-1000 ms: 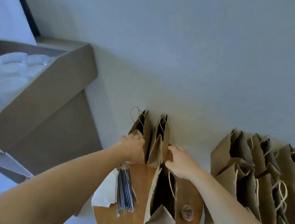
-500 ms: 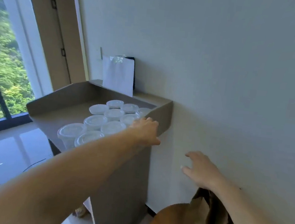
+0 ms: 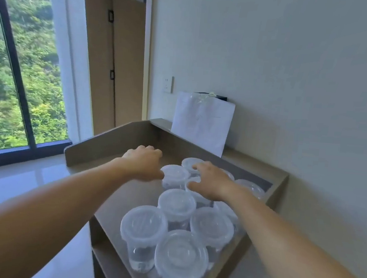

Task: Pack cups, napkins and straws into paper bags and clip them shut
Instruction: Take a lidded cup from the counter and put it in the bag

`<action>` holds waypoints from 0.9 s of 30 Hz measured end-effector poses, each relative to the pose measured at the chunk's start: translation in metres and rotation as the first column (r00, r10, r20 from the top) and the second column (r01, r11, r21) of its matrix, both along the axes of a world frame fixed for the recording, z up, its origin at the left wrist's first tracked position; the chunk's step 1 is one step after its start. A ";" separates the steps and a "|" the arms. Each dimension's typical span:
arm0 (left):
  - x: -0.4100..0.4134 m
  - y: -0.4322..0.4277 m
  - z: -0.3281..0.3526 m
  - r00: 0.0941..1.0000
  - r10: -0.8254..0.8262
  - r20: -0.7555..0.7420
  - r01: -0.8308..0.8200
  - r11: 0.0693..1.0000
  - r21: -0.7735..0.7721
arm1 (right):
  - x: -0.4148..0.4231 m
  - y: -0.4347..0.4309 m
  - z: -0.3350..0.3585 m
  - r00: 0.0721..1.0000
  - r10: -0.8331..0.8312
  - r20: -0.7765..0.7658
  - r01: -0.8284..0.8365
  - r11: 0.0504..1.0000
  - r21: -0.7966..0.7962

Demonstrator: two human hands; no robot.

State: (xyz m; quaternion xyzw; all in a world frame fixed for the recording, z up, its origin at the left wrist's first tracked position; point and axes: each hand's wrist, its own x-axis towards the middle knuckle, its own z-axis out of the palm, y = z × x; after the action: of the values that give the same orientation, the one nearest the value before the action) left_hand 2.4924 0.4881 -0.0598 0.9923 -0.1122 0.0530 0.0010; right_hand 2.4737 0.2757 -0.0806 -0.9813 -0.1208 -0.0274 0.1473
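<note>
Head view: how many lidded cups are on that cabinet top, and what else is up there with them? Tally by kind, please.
Clear lidded cups: 10 in view, some partly under the right hand
White bag: 1
Dark item behind the bag: 1
Total: 12

The left hand (image 3: pixel 141 163) is curling away from the camera, its fingertips and anything beneath them hiding behind its own back. The right hand (image 3: pixel 211 181) is covering most of one cup lid (image 3: pixel 194 180). The lower edge is cutting off the nearest cup (image 3: pixel 181 256), while a white bag (image 3: pixel 202 120) is masking a black object (image 3: pixel 220 97).
</note>
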 end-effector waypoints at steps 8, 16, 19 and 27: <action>0.035 0.058 -0.027 0.999 0.008 -0.031 -0.009 0.999 -0.038 | 0.083 0.062 -0.009 0.985 0.058 -0.165 -0.074 0.993 -0.091; 0.051 0.073 -0.036 0.999 -0.010 -0.045 0.007 0.998 -0.069 | 0.106 0.069 -0.015 0.950 0.041 -0.308 -0.116 0.967 -0.229; 0.051 0.076 -0.039 0.998 -0.007 -0.062 0.002 0.997 -0.073 | 0.110 0.069 -0.018 0.949 0.030 -0.313 -0.114 0.961 -0.252; 0.042 0.075 -0.036 0.998 -0.019 -0.061 0.015 0.998 -0.064 | 0.112 0.068 -0.039 0.984 0.043 -0.173 -0.086 0.964 -0.251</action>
State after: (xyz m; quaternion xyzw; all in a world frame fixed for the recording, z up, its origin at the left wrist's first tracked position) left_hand 2.5346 0.5629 -0.0957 0.9919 -0.1188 0.0260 0.0366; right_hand 2.5861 0.3437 -0.1193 -0.9865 -0.1424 0.0754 0.0288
